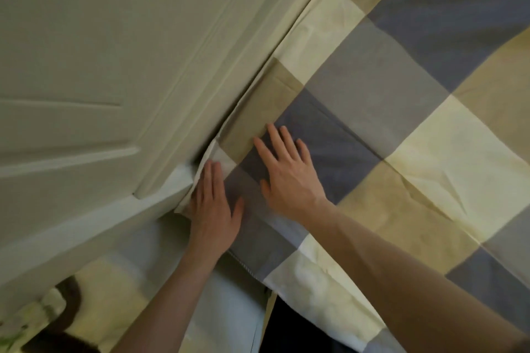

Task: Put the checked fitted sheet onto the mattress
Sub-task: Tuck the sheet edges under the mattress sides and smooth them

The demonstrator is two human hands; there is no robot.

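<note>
Both my hands are flat on the checked fitted sheet (387, 123), lower centre of the frame; left hand (213, 209) has its fingers together, palm down on the sheet's corner where a pale edge folds up against the headboard (86, 66); right hand (289, 172) is spread, fingers slightly apart, pressing a dark blue square just right of the left; neither is pinching anything.

My read on why: left pins the corner at the gap so the edge can be pushed down between mattress and board; right holds the top flat so the cloth doesn't creep back; judgement only.

The sheet covers the mattress across the whole right half of the frame, mostly smooth, with creases at centre right; its side hangs over the near edge at lower centre, with a dark gap below; the mattress itself isn't visible.

The headboard is a pale panelled surface filling the upper left; a narrow dark seam runs diagonally between it and the sheet; lower left is blurred pale patterned cloth, can't tell what; light is dim.
</note>
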